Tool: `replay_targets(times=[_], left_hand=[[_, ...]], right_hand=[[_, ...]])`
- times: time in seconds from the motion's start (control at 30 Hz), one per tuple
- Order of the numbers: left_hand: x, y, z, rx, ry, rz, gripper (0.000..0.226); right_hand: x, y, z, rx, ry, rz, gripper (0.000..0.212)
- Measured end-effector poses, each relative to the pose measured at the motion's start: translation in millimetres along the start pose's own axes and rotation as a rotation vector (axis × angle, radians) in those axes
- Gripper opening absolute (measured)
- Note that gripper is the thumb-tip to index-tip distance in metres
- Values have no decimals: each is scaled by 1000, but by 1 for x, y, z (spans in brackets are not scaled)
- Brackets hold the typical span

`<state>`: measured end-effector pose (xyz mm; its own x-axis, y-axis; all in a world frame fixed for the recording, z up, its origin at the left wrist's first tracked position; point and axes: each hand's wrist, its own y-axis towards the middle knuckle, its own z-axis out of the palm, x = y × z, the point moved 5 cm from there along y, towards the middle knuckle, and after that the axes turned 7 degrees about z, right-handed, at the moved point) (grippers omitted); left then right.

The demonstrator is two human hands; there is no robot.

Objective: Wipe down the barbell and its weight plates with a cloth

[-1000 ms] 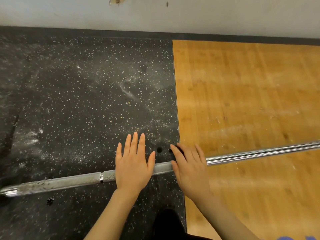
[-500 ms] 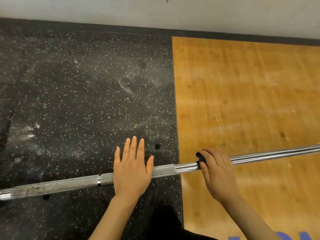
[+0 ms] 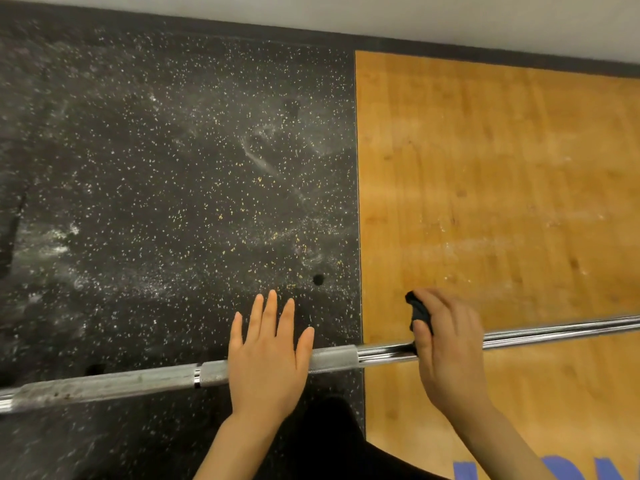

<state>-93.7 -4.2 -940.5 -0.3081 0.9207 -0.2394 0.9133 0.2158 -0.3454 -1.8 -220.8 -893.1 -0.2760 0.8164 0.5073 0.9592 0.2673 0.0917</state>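
One barbell (image 3: pixel 346 356). One dark cloth (image 3: pixel 419 311). Two hands: left hand (image 3: pixel 266 355), right hand (image 3: pixel 450 355). Two floor surfaces: rubber mat (image 3: pixel 173 185), wood platform (image 3: pixel 502 185).

Silver barbell (image 3: pixel 554 329), black cloth (image 3: pixel 419 311), speckled black mat (image 3: pixel 173 168).

No text, number or brand can be read here. The only sign of lettering is a set of blue painted marks (image 3: pixel 554 469) on the wooden floor (image 3: pixel 502 168) at the bottom right edge, cut off by the frame so that no letter can be made out. The barbell (image 3: pixel 346 356) shows no legible stamp or label along its visible length.
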Motion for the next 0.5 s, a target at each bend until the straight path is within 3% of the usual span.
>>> replay_targets(times=[0.1, 0.27, 0.5], left_hand=[[1, 0, -2, -46, -112, -51, 85], [-5, -6, -2, -32, -55, -16, 65], [-2, 1, -2, -111, -27, 14, 60]], right_hand=[[20, -15, 21, 111, -68, -103, 37], [38, -42, 55, 274, -267, -313, 38], [-23, -40, 27, 113, -321, -290, 39]])
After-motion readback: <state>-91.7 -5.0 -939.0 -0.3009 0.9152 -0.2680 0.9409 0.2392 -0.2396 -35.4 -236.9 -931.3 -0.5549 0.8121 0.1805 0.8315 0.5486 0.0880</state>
